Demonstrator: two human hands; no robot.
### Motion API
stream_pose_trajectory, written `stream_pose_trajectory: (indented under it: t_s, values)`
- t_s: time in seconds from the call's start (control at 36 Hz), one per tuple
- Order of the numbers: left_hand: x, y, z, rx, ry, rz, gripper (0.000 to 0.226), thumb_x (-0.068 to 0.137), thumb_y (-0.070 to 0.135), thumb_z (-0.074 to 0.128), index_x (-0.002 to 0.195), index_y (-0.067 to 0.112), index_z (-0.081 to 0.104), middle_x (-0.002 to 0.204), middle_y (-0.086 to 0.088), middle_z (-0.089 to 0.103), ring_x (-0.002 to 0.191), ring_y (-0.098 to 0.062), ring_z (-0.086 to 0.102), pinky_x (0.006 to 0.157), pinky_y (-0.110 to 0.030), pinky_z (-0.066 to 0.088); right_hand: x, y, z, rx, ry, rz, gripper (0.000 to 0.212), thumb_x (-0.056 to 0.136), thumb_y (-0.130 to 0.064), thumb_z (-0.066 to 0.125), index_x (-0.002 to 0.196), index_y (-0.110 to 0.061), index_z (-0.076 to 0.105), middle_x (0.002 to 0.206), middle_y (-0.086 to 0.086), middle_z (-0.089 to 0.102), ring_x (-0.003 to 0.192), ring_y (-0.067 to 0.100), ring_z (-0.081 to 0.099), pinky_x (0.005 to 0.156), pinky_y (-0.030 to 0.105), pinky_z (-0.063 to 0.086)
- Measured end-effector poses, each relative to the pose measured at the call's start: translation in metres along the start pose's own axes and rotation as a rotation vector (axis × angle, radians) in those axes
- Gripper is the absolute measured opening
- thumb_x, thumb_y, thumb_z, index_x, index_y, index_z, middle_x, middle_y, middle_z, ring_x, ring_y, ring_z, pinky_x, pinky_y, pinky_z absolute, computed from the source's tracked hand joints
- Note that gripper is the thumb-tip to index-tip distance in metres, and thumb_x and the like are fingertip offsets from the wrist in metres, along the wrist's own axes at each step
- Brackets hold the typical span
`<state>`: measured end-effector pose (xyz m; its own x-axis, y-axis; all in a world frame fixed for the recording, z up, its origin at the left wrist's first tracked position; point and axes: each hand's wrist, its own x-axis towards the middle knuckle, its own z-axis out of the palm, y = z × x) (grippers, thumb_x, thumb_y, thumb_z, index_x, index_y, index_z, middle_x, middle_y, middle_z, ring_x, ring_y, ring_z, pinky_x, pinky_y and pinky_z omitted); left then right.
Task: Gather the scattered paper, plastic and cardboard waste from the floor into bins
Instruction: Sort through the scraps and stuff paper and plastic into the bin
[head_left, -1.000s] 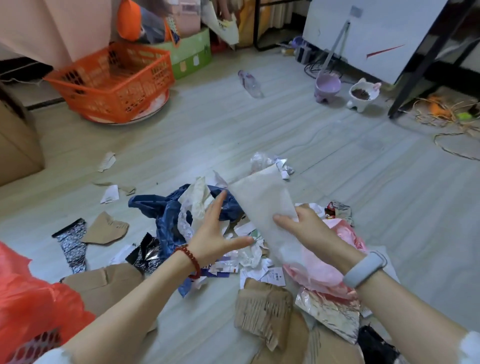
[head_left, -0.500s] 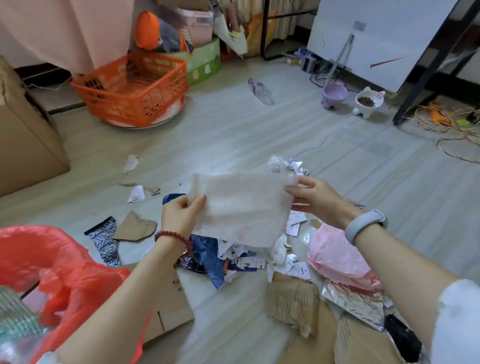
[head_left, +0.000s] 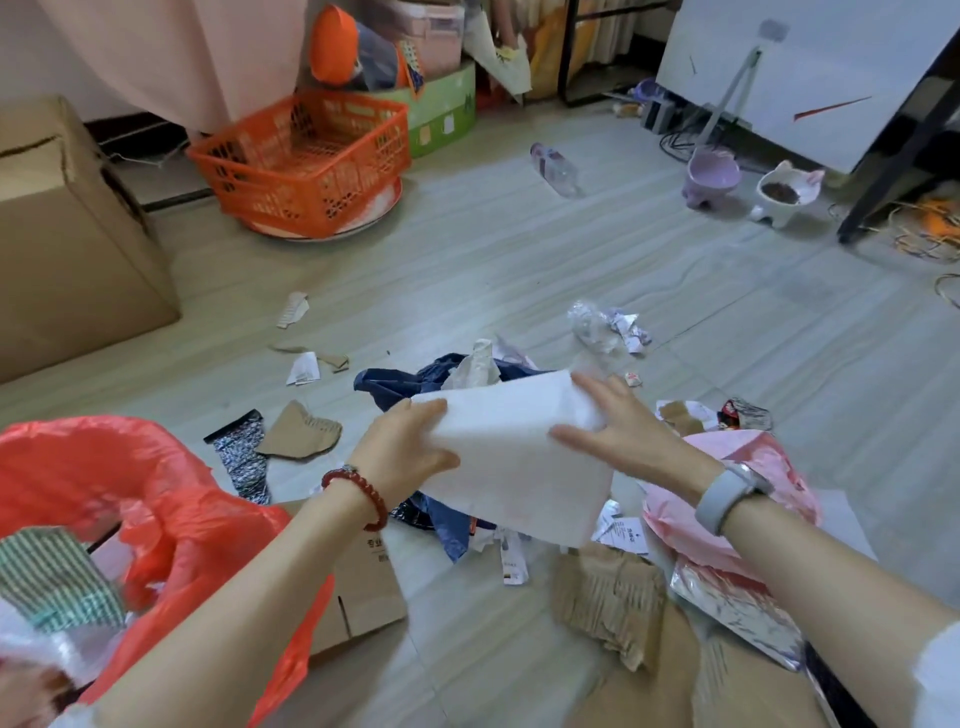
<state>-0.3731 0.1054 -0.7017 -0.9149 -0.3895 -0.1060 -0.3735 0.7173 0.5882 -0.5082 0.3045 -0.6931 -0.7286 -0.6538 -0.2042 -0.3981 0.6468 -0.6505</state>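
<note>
The white sheet (head_left: 519, 457), held by the right hand (head_left: 618, 431) alone 1 second ago and stretched flat between both hands half a second ago, is now folded over, the left hand (head_left: 405, 452) gripping its left edge, right fingers laid across the top.

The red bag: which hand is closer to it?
Left. The left hand is just right of the red bag; the right hand is farther right, across the white sheet.
</note>
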Motion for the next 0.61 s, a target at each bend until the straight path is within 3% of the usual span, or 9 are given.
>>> stream_pose_trajectory:
  t_s: [0.06, 0.11, 0.17, 0.25, 0.33, 0.39, 0.47, 0.53, 0.61]
  values:
    - [0.002, -0.001, 0.006, 0.041, 0.139, -0.016, 0.029, 0.084, 0.026, 0.064, 0.106, 0.007, 0.065, 0.096, -0.007, 0.052, 0.092, -0.025, 0.052, 0.076, -0.029, 0.041, -0.008, -0.005, 0.004, -0.332, -0.137, 0.018, 0.082, 0.076, -0.054, 0.064, 0.142, -0.02, 0.029, 0.139, 0.006, 0.027, 0.133, 0.022, 0.025, 0.099, 0.033, 0.032]
    - [0.005, -0.003, 0.01, -0.001, 0.247, -0.019, 0.024, 0.084, 0.027, 0.064, 0.09, 0.003, 0.067, 0.094, -0.005, 0.045, 0.092, -0.024, 0.048, 0.076, -0.031, 0.04, -0.013, -0.008, 0.012, -0.487, -0.133, -0.042, 0.061, 0.077, -0.055, 0.061, 0.126, -0.02, 0.048, 0.12, 0.005, 0.035, 0.121, 0.023, 0.031, 0.079, 0.03, 0.035]
    - [0.008, -0.001, 0.013, -0.085, 0.3, -0.05, 0.023, 0.084, 0.025, 0.064, 0.084, 0.002, 0.066, 0.108, -0.005, 0.043, 0.108, -0.021, 0.041, 0.088, -0.028, 0.035, -0.01, -0.008, 0.02, -0.463, -0.074, -0.12, 0.038, 0.086, -0.047, 0.056, 0.101, -0.013, 0.063, 0.106, 0.004, 0.037, 0.111, 0.023, 0.035, 0.073, 0.029, 0.033]
    - [0.01, 0.009, 0.014, -0.329, 0.312, -0.147, 0.024, 0.091, 0.025, 0.054, 0.098, 0.004, 0.062, 0.131, -0.005, 0.04, 0.124, -0.02, 0.036, 0.101, -0.03, 0.03, -0.005, -0.016, 0.024, -0.183, -0.042, -0.06, 0.034, 0.092, -0.032, 0.05, 0.076, -0.003, 0.06, 0.092, 0.005, 0.046, 0.088, 0.017, 0.043, 0.069, 0.028, 0.038]
    - [0.001, 0.022, 0.019, -0.725, 0.085, -0.151, 0.033, 0.092, 0.039, 0.047, 0.119, 0.02, 0.047, 0.119, 0.0, 0.051, 0.107, -0.017, 0.053, 0.089, -0.028, 0.045, -0.005, -0.031, 0.021, 0.524, -0.03, 0.159, 0.032, 0.095, -0.022, 0.047, 0.065, -0.011, 0.052, 0.065, 0.002, 0.052, 0.059, 0.014, 0.052, 0.049, 0.02, 0.042]
    - [-0.006, 0.028, 0.027, -0.74, -0.052, -0.092, 0.057, 0.079, 0.052, 0.062, 0.124, 0.027, 0.036, 0.113, 0.004, 0.052, 0.096, -0.008, 0.057, 0.077, -0.022, 0.05, -0.002, -0.034, 0.023, 0.801, -0.05, 0.217, 0.022, 0.096, -0.023, 0.047, 0.082, -0.012, 0.059, 0.078, 0.006, 0.063, 0.071, 0.019, 0.063, 0.058, 0.021, 0.054]
    - [-0.008, 0.029, 0.041, -0.871, -0.074, -0.044, 0.081, 0.056, 0.051, 0.072, 0.124, 0.04, 0.028, 0.118, 0.016, 0.047, 0.102, 0.004, 0.053, 0.079, -0.019, 0.049, 0.003, -0.032, 0.027, 0.648, -0.033, 0.122, 0.021, 0.094, -0.032, 0.049, 0.083, -0.021, 0.063, 0.092, 0.005, 0.065, 0.095, 0.025, 0.062, 0.085, 0.037, 0.052]
    - [-0.007, 0.027, 0.044, -0.951, -0.041, -0.038, 0.092, 0.06, 0.035, 0.074, 0.134, 0.042, 0.019, 0.123, 0.023, 0.042, 0.107, 0.005, 0.051, 0.087, -0.022, 0.049, 0.001, -0.032, 0.026, 0.552, -0.064, 0.07, 0.025, 0.094, -0.033, 0.048, 0.082, -0.017, 0.064, 0.086, 0.003, 0.063, 0.09, 0.024, 0.06, 0.083, 0.036, 0.047]
    - [-0.006, 0.024, 0.04, -0.834, -0.029, 0.012, 0.066, 0.064, 0.018, 0.066, 0.121, 0.037, 0.038, 0.11, 0.012, 0.054, 0.099, -0.007, 0.056, 0.078, -0.02, 0.05, 0.001, -0.024, 0.033, 0.301, -0.021, -0.009, 0.03, 0.091, -0.026, 0.054, 0.101, 0.001, 0.058, 0.099, 0.009, 0.052, 0.102, 0.024, 0.051, 0.082, 0.031, 0.039]
